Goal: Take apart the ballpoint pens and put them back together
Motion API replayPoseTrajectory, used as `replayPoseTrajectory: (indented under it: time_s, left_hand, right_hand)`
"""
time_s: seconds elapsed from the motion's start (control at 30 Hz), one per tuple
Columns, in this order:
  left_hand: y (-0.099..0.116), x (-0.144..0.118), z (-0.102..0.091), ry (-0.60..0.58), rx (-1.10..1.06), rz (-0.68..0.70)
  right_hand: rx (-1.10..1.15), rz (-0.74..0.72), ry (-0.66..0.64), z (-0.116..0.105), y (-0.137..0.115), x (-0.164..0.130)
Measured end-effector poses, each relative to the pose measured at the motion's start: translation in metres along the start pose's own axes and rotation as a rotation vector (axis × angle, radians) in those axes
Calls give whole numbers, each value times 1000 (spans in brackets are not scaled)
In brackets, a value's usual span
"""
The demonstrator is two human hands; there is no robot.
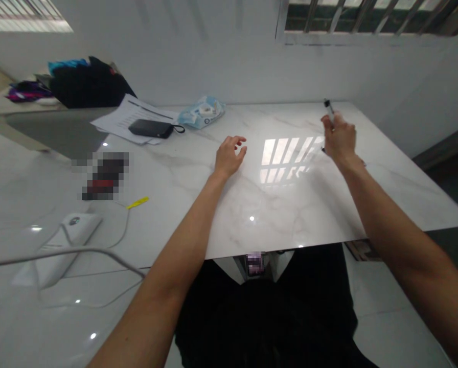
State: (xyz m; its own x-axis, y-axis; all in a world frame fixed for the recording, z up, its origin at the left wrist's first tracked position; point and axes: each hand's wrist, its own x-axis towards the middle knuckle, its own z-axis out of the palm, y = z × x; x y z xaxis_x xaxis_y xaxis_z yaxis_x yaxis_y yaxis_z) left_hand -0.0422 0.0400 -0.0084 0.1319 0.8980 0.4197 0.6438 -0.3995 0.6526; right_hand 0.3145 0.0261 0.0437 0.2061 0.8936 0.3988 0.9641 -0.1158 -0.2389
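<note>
Black-tipped pen (330,111) in right hand (340,137), pointing wall-ward (252,61), slanting left

Holding the left hand (230,158) and the right hand (341,140) out ahead, well apart.
Slanting the left arm (181,243) up and inward from the lower left, bare as far as visible, curling the left fingers (234,139) loosely and pointing them to the right, leaving a small gap to the left thumb (243,153). Slanting the right arm (401,235), likewise bare, up and inward from the lower right, placing that hand slightly farther ahead, showing its back and gripping with bent fingers.
</note>
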Motion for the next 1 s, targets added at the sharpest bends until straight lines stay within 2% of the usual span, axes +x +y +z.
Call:
replayPoseTrajectory:
  time_s: [0.07,0.2,0.27,0.33,0.4,0.5,0.6,0.67,0.77,0.87,0.93,1.0]
  left_hand:
    - [5,-1,3,11,-127,19]
    - [4,-1,9,19,-314,-27]
    - [-2,0,11,17,-348,-85]
    - [-9,1,13,30,-406,-142]
    - [-14,3,14,35,-511,-169]
    - [-16,5,14,23,-649,-184]
    - [-19,8,7,112,-679,-265]
    - [-23,10,0,168,-661,-324]
    - [-30,10,-9,133,-623,-356]
    - [-31,6,-10,11,-532,-346]
    - [-26,1,-8,-52,-369,-296]
    - [-15,-3,-6,-57,-150,-197]
  right_hand:
    - [70,-130,-28,8,-44,-4]
    - [185,-433,-278,39,-123,-19]
    - [217,-488,-359,55,-150,-27]
    - [253,-499,-399,67,-166,-34]
    - [297,-499,-429,75,-172,-38]
    - [380,-508,-467,82,-167,-41]
    - [596,-475,-440,90,-157,-39]
    - [834,-371,-384,100,-152,-33]
    - [1161,-161,-350,116,-148,-20]
    - [1377,12,-358,123,-145,-8]
    - [1453,86,-360,123,-143,-4]
    - [1488,100,-379,121,-144,-5]
